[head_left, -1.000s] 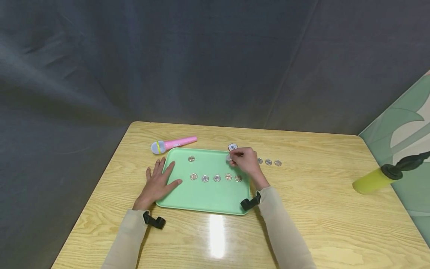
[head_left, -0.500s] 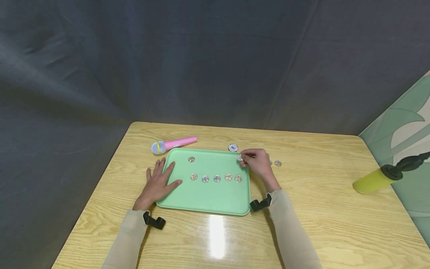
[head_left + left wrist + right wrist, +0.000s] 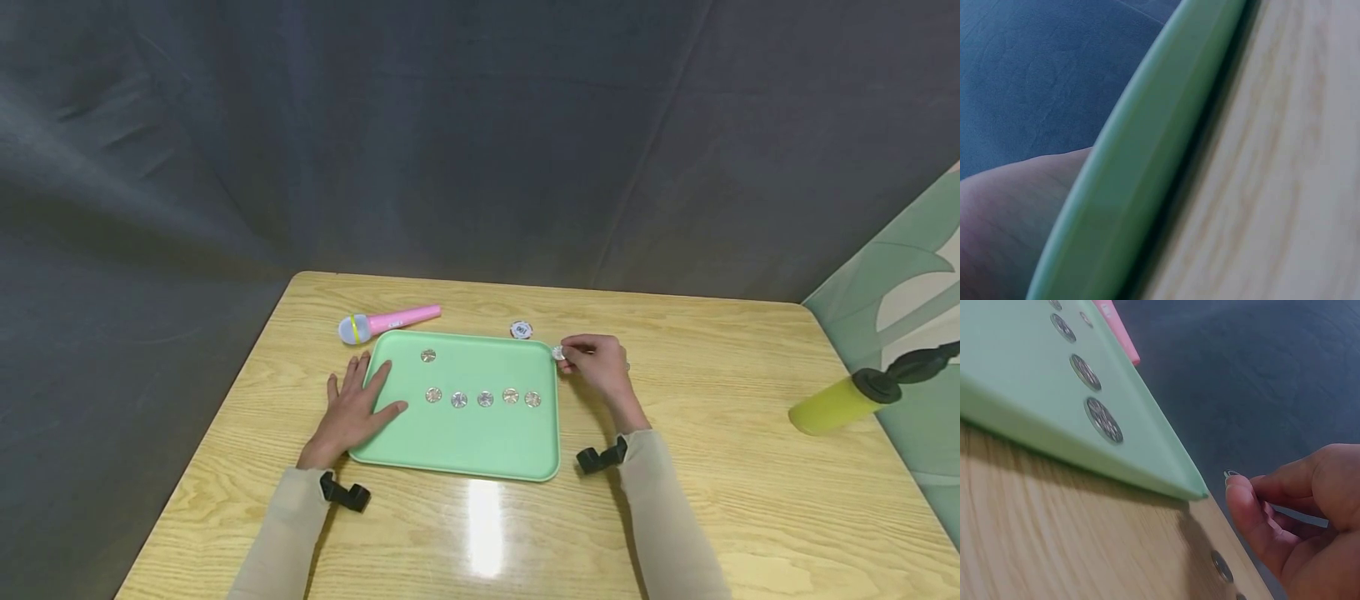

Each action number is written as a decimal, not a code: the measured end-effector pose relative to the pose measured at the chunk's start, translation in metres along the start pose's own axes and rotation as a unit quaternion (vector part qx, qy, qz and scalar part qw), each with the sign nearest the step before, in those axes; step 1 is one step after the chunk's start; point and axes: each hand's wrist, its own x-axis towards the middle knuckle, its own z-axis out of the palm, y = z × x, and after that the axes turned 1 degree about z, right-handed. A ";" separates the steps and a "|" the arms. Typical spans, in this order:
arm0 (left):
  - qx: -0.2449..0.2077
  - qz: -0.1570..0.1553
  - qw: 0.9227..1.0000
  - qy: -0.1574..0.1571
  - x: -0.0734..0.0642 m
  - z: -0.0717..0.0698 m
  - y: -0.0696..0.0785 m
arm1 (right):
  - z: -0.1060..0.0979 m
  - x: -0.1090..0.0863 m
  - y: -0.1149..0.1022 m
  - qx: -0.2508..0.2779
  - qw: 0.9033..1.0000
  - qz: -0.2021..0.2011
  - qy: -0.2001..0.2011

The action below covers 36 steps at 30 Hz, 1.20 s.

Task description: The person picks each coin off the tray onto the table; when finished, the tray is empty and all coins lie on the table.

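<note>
My left hand (image 3: 350, 417) lies spread across the left rim of a pale green tray (image 3: 457, 442), thumb and fingers over its edge. Near the tray's far right corner, my right hand (image 3: 596, 362) pinches a silver coin (image 3: 558, 353) between thumb and fingertips. Only a sliver of that coin (image 3: 1230, 473) shows in the right wrist view. Several shiny coins (image 3: 485, 399) form a row across the tray, and another coin (image 3: 428, 356) lies alone near its far edge. A loose coin (image 3: 1222, 567) on the table sits below the right hand, hidden from the head view.
Behind the tray lie a pink toy microphone (image 3: 390, 322) and a white poker chip (image 3: 521, 330). A yellow-green bottle (image 3: 828, 404) with a black lid is at the table's right side. Dark cloth (image 3: 480, 150) hangs behind the wooden table (image 3: 720, 467).
My right hand has moved right with the pinched coin, from over the tray to its far right corner, covering most of the coins on the table there. The left hand stays put.
</note>
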 end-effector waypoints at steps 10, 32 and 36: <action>-0.002 0.001 1.000 0.002 0.000 0.000 0.001 | -0.020 -0.002 0.008 0.006 1.000 0.018 0.010; -0.010 0.002 1.000 0.002 0.000 0.001 0.000 | -0.064 -0.013 0.029 0.017 0.998 0.032 0.046; -0.008 0.000 1.000 0.001 0.000 0.001 0.000 | -0.072 -0.015 0.031 0.020 0.998 0.034 0.053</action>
